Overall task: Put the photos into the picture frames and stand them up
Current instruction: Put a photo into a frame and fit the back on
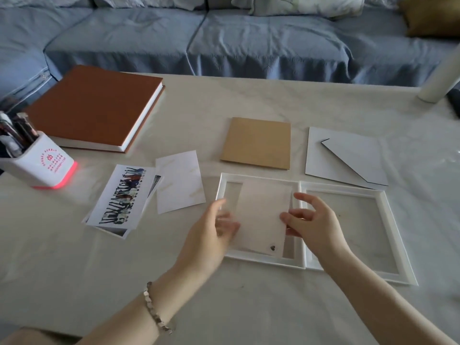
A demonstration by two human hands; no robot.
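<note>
Photo (263, 215) lies face down, white back up, inside the left white frame (224, 181), tilted a bit against its opening. Left hand (211, 235) sits at the photo's left edge, fingers loosely curled, touching or just under the edge; blur makes it hard to tell. Right hand (313, 220) is at the right edge, fingers spread apart, tips on or just over the paper, not clamped. Judgement: the sheet is thin, light and bendy, easy to crease and smudge, so hold it by opposite edges and nudge it square. The second frame (383, 197) lies just beside the first, empty, also flat on the tabletop (249, 307). Frames look rigid and light, clear panes possibly fragile, so grip the rims. Brown backing board (256, 143) and white back with stand flap (348, 155) wait behind. More photos (124, 192) lie to the left.
</note>
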